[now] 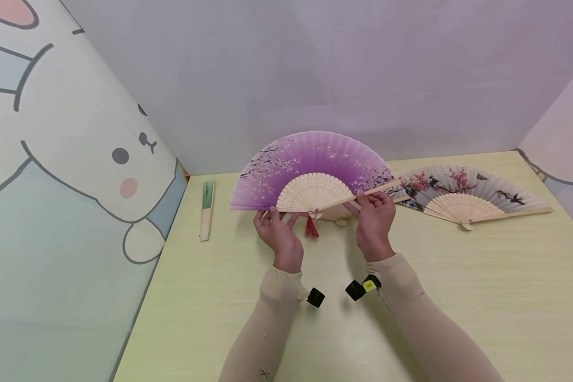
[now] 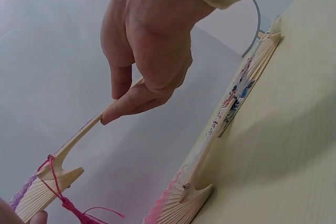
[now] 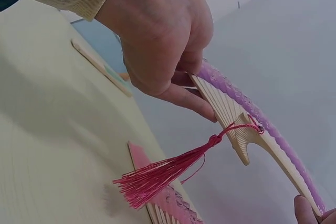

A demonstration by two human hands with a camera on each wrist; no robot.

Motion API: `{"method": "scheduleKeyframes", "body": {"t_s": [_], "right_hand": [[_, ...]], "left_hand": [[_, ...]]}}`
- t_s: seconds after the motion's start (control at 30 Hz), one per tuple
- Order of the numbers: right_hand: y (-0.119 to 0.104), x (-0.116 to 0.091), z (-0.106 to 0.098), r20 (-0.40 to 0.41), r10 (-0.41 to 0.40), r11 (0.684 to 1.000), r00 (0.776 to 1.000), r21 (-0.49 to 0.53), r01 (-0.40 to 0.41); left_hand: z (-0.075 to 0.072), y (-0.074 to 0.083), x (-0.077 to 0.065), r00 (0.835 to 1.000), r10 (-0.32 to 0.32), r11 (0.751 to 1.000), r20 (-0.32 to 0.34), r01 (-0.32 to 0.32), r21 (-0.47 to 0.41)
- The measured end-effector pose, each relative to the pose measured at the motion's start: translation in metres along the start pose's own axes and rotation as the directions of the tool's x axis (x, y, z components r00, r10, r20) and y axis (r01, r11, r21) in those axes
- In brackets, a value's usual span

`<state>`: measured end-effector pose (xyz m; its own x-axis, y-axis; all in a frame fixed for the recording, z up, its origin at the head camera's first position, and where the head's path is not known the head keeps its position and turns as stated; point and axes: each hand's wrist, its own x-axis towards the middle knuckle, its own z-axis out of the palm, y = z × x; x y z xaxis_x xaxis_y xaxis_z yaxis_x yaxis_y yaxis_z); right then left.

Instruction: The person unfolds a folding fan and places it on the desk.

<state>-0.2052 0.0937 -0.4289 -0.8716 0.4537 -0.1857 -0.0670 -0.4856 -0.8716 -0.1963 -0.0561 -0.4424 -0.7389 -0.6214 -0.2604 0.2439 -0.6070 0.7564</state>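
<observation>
A purple folding fan (image 1: pixel 327 154) with blossom print and pale wooden ribs is spread wide above the table. At its left lower edge, my left hand (image 1: pixel 283 240) pinches the outer ribs. My right hand (image 1: pixel 375 218) grips the tilted right guard stick; the left wrist view shows thumb and fingers of that right hand (image 2: pixel 152 40) on the stick. In the right wrist view, the left hand (image 3: pixel 160 32) holds the rib side. A red tassel (image 1: pixel 311 228) hangs from the pivot. Behind lies a pink fan (image 2: pixel 161 198), mostly hidden in the head view.
An open grey-white fan (image 1: pixel 463 183) with flowers and birds lies at the right of the table (image 1: pixel 458 297). To the left is a folded green fan (image 1: pixel 207 209). A grey wall (image 1: pixel 315 69) rises behind, and a rabbit-print panel (image 1: pixel 76 143) borders the left.
</observation>
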Motion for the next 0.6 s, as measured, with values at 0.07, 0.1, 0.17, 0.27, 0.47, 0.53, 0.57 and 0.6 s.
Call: {"method": "scheduleKeyframes", "body": {"t_s": [0.07,0.1,0.17,0.27,0.47,0.53,0.57,0.6], "right_hand": [[0.0002,-0.0006,0.0005,-0.003,0.003,1.000,1.000,0.003,-0.003],[0.0004,-0.0008,0.0008,-0.005,0.004,1.000,1.000,0.005,-0.004],[0.0008,-0.0012,0.0016,-0.011,0.006,1.000,1.000,0.009,-0.006],[0.0020,-0.0013,0.0027,-0.019,-0.003,1.000,1.000,0.023,0.003],[0.0060,-0.0010,0.0046,-0.037,-0.011,0.999,0.999,0.048,0.013],[0.0069,-0.0011,0.0048,-0.038,-0.006,0.999,0.999,0.052,0.008],[0.0070,-0.0013,0.0048,-0.036,-0.005,0.999,0.999,0.051,0.007],[0.0073,-0.0014,0.0049,-0.034,-0.003,0.999,0.999,0.051,0.005]], "left_hand": [[-0.0003,-0.0003,0.0002,1.000,-0.002,1.000,-0.006,0.002,-0.002],[-0.0002,0.0000,0.0000,1.000,-0.003,1.000,-0.009,0.003,-0.005],[0.0000,0.0004,-0.0004,1.000,-0.006,1.000,-0.014,0.006,-0.007],[-0.0003,0.0002,-0.0003,1.000,-0.004,1.000,-0.019,0.004,-0.011],[-0.0018,0.0004,0.0001,1.000,0.004,1.000,-0.027,-0.004,-0.018],[-0.0024,0.0005,0.0003,0.999,0.003,1.000,-0.032,-0.004,-0.016],[-0.0026,0.0006,0.0004,0.999,0.003,1.000,-0.033,-0.003,-0.013],[-0.0028,0.0006,0.0007,0.999,0.003,1.000,-0.035,-0.004,-0.012]]}}
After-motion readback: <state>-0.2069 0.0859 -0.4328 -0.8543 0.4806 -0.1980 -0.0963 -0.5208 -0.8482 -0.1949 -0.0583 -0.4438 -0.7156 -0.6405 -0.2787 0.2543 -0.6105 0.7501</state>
